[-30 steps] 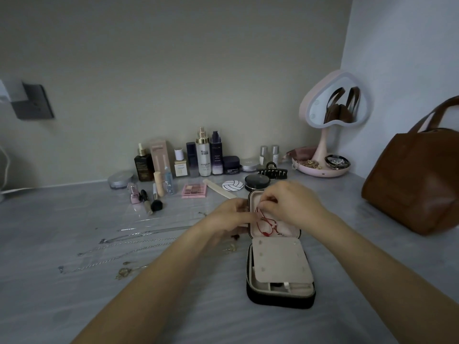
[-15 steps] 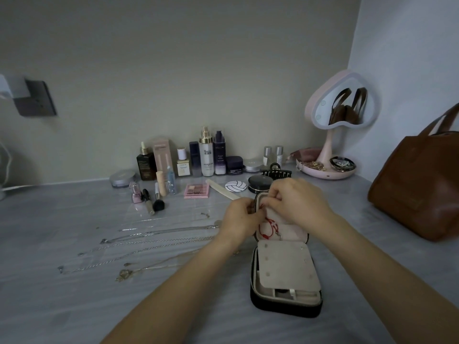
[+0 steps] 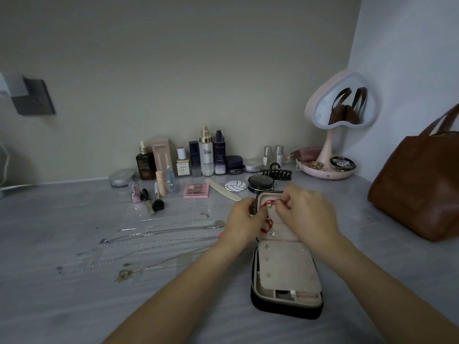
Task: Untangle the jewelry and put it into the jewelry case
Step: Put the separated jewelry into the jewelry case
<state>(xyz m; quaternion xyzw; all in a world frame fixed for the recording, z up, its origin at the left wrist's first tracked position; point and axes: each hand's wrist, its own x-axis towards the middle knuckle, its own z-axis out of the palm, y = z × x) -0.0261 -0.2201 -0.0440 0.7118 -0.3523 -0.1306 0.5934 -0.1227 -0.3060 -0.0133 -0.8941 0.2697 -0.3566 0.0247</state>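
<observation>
A black jewelry case (image 3: 285,305) with a beige lining lies open on the grey table, its lid half away from me. Over the lid, my left hand (image 3: 242,219) and my right hand (image 3: 306,214) each pinch a red cord bracelet (image 3: 269,220). The cord stretches between my fingers near the lid's top, and its loose end with a small silver charm hangs down inside the lid. Several thin silver and gold necklaces (image 3: 154,244) lie stretched out in rows on the table to the left.
Cosmetic bottles (image 3: 206,155), a pink palette (image 3: 196,190), a black hair claw (image 3: 275,173) and a round black compact (image 3: 260,184) line the back wall. A heart-shaped pink mirror (image 3: 340,108) stands at the back right. A brown leather bag (image 3: 419,184) sits at the right.
My hands have drawn slightly apart and lifted the red cord toward the top of the lid, so it now stretches between them. The view has shifted a little.
</observation>
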